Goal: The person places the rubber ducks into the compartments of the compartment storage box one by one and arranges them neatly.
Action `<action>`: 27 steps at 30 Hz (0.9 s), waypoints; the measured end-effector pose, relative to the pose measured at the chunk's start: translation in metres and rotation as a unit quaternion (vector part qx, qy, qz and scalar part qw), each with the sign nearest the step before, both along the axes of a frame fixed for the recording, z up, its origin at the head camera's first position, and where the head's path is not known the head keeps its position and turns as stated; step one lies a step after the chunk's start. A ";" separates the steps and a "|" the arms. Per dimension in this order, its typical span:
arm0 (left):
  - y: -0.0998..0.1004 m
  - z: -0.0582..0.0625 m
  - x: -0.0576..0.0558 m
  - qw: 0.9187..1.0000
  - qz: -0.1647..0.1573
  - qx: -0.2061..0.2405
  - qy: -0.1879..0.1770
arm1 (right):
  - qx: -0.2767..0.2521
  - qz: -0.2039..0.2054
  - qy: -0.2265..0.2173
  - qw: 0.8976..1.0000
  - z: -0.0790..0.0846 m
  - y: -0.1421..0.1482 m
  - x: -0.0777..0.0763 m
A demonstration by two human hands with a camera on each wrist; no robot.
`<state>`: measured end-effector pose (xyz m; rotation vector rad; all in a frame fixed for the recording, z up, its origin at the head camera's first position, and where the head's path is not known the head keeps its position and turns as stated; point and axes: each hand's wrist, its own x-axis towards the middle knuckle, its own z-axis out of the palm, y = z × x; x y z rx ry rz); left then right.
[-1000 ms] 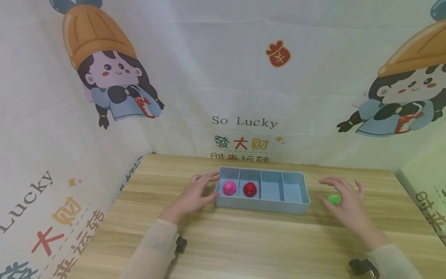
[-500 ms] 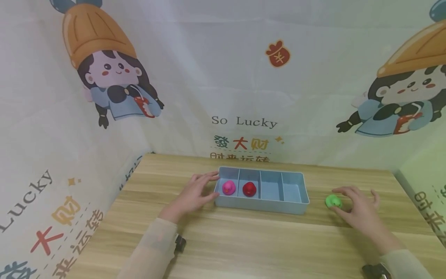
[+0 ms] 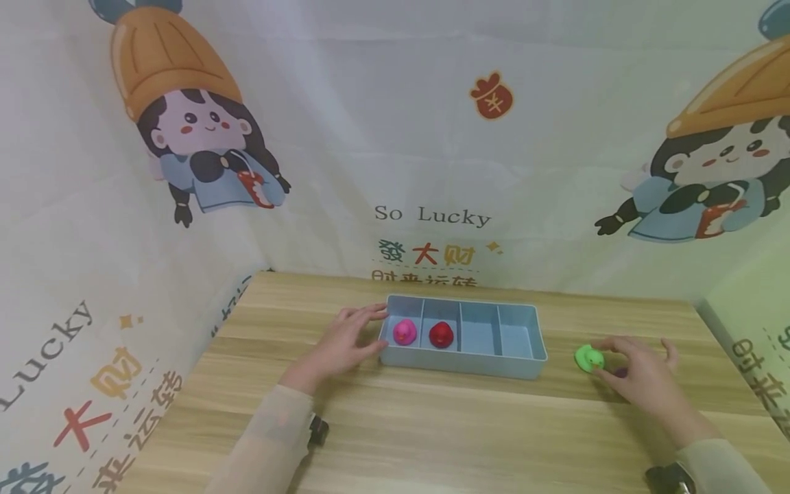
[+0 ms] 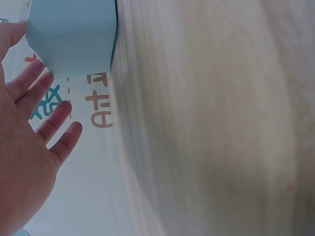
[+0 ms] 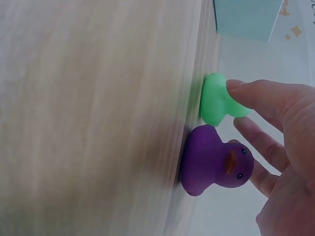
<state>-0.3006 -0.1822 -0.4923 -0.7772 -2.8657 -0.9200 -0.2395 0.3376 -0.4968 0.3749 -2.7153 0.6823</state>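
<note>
Purple duck (image 5: pixel 214 164) (mostly hidden overhead), behind right hand (image 3: pixel 642 374), green duck (image 3: pixel 588 357)
</note>
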 end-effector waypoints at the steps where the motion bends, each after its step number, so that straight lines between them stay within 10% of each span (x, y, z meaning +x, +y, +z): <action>1: 0.000 0.000 0.000 1.000 0.000 -0.001 -0.001 | -0.002 0.002 -0.004 1.000 0.000 0.001 0.000; 27: 0.001 0.000 0.002 1.000 0.003 0.014 -0.006 | -0.021 0.006 -0.021 1.000 -0.005 0.000 -0.001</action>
